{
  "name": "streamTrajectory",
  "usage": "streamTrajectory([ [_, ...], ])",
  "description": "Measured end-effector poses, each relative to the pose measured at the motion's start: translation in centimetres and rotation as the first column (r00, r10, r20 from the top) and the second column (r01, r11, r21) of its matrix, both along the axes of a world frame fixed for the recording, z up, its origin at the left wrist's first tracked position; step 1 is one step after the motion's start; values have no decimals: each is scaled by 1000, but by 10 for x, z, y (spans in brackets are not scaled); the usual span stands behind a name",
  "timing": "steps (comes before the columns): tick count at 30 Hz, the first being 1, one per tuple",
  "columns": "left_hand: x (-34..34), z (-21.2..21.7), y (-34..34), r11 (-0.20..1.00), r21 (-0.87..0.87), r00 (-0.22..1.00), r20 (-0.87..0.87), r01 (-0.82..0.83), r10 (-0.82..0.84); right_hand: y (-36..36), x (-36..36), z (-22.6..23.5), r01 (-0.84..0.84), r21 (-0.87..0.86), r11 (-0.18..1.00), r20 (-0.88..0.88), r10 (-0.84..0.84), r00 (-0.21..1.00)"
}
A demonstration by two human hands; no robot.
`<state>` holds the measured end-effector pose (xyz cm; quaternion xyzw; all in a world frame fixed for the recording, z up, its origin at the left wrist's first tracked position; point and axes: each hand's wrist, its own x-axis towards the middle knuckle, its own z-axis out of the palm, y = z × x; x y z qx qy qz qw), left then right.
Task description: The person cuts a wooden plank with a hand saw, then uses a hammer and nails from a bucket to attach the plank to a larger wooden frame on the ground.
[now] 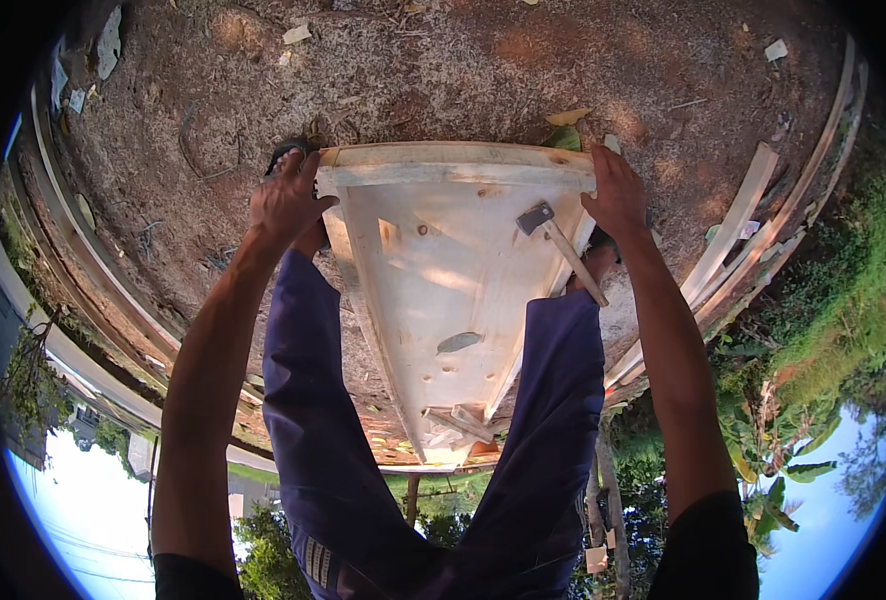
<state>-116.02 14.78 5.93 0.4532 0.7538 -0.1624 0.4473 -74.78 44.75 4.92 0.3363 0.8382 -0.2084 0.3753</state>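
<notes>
A pale wooden panel (413, 290) framed with timber strips lies on the ground between my legs. My left hand (291, 198) is at the left end of its crosswise strip (453, 165), fingers stretched out and thumb apart, touching the corner. At the opposite corner, my right hand (618, 195) rests against the strip's right end, its thumb spread from the fingers. A hammer (563, 245) with a dark head and wooden handle lies on the panel's right side, the handle crossing the side strip. Neither hand touches it.
A leaf (459, 342) and short wood offcuts (458, 422) lie on the panel. Long timber strips (733, 220) stretch along the right side, and more boards (103, 250) along the left. Brown soil (433, 80) with scattered leaves surrounds the panel. My feet flank the frame.
</notes>
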Motion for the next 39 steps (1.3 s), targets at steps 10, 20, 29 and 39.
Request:
streamTrajectory([
  [10,-9,-17,43,933,-113,927,204,342,-315,-15,-16,-29,-143,-14,990,180,143,973],
  [20,7,-33,30,927,-119,933,113,355,-343,-17,-21,-28,-73,-46,996,187,81,979],
  [29,9,-33,19,953,-73,955,72,294,-289,-19,-16,-35,-41,-43,998,144,47,988],
  [39,9,-29,35,934,-126,941,87,336,-326,-15,-5,-40,-42,-5,999,-12,42,999],
])
